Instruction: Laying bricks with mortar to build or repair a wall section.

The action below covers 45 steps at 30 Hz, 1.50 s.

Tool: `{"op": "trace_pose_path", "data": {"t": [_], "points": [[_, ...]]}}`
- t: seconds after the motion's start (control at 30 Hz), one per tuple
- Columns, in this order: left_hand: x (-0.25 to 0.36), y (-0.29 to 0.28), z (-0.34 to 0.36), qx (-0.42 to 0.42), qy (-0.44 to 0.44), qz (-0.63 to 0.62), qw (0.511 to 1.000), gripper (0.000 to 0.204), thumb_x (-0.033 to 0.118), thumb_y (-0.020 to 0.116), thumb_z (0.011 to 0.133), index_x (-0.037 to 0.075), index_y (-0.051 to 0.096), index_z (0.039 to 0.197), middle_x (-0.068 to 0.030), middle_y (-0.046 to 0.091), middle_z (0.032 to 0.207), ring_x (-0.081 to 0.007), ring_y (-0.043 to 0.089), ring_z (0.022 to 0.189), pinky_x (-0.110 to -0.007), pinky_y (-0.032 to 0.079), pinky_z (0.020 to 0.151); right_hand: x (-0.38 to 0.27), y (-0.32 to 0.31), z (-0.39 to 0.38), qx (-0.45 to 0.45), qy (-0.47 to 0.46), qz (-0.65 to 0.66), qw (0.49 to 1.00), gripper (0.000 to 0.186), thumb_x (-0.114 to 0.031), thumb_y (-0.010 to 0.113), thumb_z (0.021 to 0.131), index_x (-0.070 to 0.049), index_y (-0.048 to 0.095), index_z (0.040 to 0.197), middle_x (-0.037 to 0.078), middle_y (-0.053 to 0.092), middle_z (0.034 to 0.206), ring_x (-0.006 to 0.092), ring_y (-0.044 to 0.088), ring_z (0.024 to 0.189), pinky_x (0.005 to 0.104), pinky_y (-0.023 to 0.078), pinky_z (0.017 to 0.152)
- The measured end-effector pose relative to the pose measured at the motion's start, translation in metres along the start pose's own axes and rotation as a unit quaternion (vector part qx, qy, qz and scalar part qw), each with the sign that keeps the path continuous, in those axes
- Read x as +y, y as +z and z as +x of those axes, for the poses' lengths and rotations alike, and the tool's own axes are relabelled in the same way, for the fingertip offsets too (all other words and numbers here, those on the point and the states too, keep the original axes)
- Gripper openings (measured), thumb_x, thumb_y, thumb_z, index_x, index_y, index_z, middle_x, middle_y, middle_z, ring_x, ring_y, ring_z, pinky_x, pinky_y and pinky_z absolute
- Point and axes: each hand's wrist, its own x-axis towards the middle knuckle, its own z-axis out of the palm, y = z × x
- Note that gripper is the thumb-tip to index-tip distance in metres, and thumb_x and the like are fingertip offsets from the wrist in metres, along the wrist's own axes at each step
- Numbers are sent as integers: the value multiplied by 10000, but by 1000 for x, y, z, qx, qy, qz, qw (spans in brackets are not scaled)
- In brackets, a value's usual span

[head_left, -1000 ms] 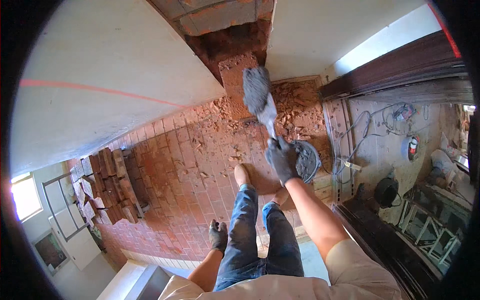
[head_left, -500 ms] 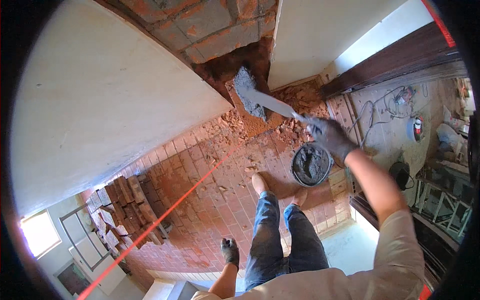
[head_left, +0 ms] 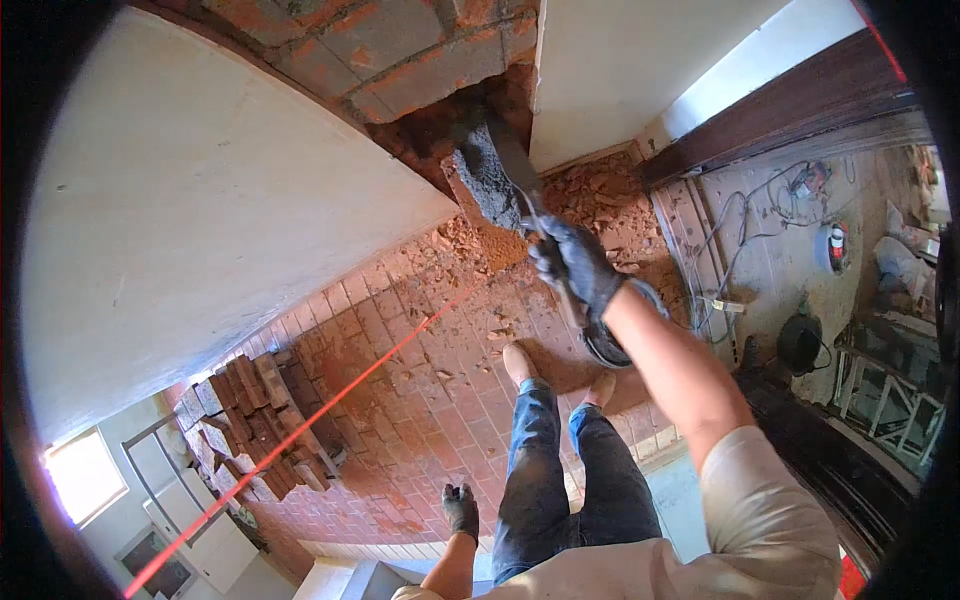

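My right hand (head_left: 580, 265), in a dark glove, is closed round the handle of a trowel (head_left: 516, 168). The blade stands on edge along the right side of a strip of wet grey mortar (head_left: 485, 180). That mortar lies on a reddish brick ledge (head_left: 462, 192) inside a gap at the foot of the wall. Below my right forearm stands a round mortar bucket (head_left: 606, 348), mostly hidden by hand and arm. My left hand (head_left: 461, 509), also gloved, hangs low beside my left leg with fingers loosely apart and nothing in it.
Exposed brickwork (head_left: 400, 55) overhangs the gap between two pale walls. Broken rubble (head_left: 610, 215) litters the tiled floor (head_left: 400, 440). A taut red line (head_left: 330, 432) crosses at left, above stacked bricks (head_left: 250, 420). A cable (head_left: 742, 215) and dark bucket (head_left: 800, 343) lie at right.
My right hand has moved left with the trowel, and the blade has turned from flat across the mortar to on edge along its right side. My arm now covers much of the bucket.
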Motion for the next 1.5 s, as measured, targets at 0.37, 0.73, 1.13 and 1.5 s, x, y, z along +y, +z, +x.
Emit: {"op": "trace_pose_path", "data": {"t": [0.37,0.73,1.13,1.5], "points": [[30,22,0,-38,-2,-68,997,503,172,621,894,39,419,1334,-12,570,971,-71,479,694,-233,397,542,-88,17,3,-31,-1,-447,894,352,-433,542,934,-82,524,935,61,619,720,101,559,538,250,460,454],[43,61,13,-39,78,-7,996,488,169,618,889,-27,440,1299,-46,606,931,-110,535,746,-256,447,620,-86,-17,-90,20,142,-488,861,352,-389,493,949,-47,575,970,63,607,624,117,566,469,246,442,414],[28,186,1,-123,321,476,809,671,335,614,855,-11,381,1380,-247,532,1267,-417,495,1166,-486,395,982,195,-307,-237,325,267,-139,897,474,-491,532,925,-101,544,656,14,513,530,110,462,392,277,364,372],[-11,204,1,-151,264,579,756,701,335,615,843,-1,350,1398,-260,497,1284,-416,462,1187,-495,366,1003,270,-474,-165,324,256,-234,880,606,-659,481,875,-137,490,567,2,481,469,116,467,395,310,364,398]]}}
